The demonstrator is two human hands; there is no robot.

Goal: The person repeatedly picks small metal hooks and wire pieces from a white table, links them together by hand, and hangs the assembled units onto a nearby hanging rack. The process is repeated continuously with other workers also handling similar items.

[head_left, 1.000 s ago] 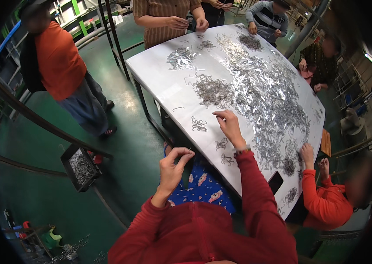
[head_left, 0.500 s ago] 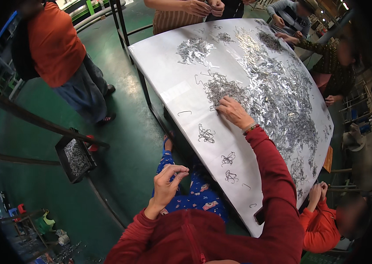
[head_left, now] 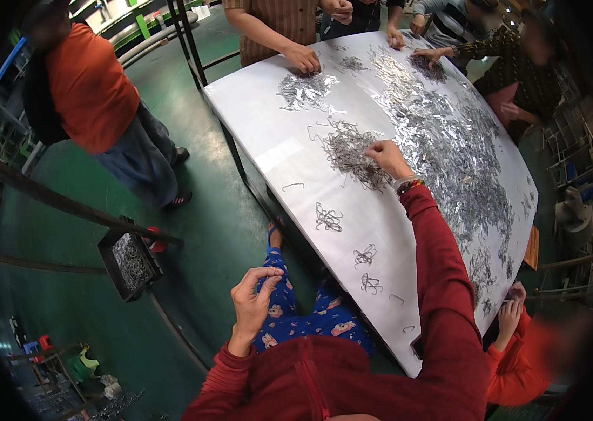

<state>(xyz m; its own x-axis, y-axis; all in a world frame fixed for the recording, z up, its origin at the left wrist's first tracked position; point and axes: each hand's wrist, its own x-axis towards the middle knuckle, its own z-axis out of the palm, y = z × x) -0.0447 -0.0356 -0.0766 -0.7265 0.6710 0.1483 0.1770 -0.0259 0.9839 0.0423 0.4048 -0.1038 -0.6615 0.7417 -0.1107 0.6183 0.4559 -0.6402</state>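
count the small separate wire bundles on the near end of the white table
3 small wire bundles: one nearest the big tangled pile under the right hand, one further toward the person, one just below that. Loose single wires excluded.

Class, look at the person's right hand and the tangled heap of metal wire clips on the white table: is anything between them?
Nothing visible. The right hand already rests on the heap of wire clips, its fingers touching the heap's right edge on the white table.

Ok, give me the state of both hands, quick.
Left hand: raised off the table, fingers pinched; contents too small to tell.
Right hand: reaching into tangled grey metal wire clips.
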